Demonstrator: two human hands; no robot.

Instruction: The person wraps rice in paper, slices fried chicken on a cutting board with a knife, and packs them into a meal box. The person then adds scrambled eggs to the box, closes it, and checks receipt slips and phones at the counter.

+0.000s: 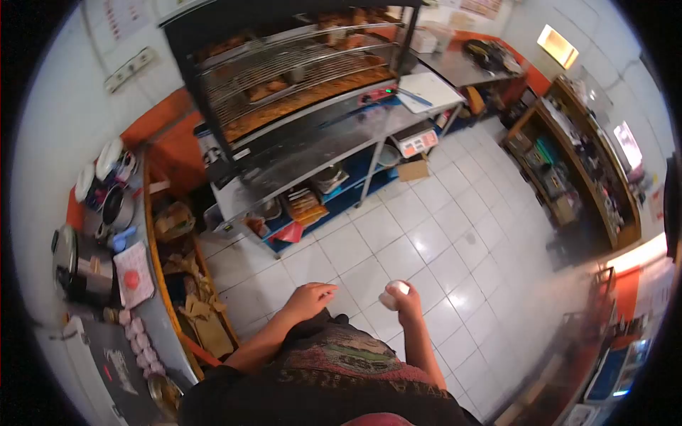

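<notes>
My left hand (307, 302) is held in front of my waist, fingers loosely stretched toward the right, with nothing visible in it. To its right, my right hand (408, 304) grips a small white rounded thing (390, 295). That thing could be a wad of tissue or plastic, but its kind cannot be made out. Both hands are in mid-air above the tiled floor, apart from each other and touching no furniture.
Ahead stands a steel table (320, 145) bearing a heated display rack (302, 78). A scale (415, 142) sits on its lower shelf. Along the left runs a counter (160, 298) with a cooker (82, 266) and pink bundles (141, 341). Wooden shelves (568, 170) stand right.
</notes>
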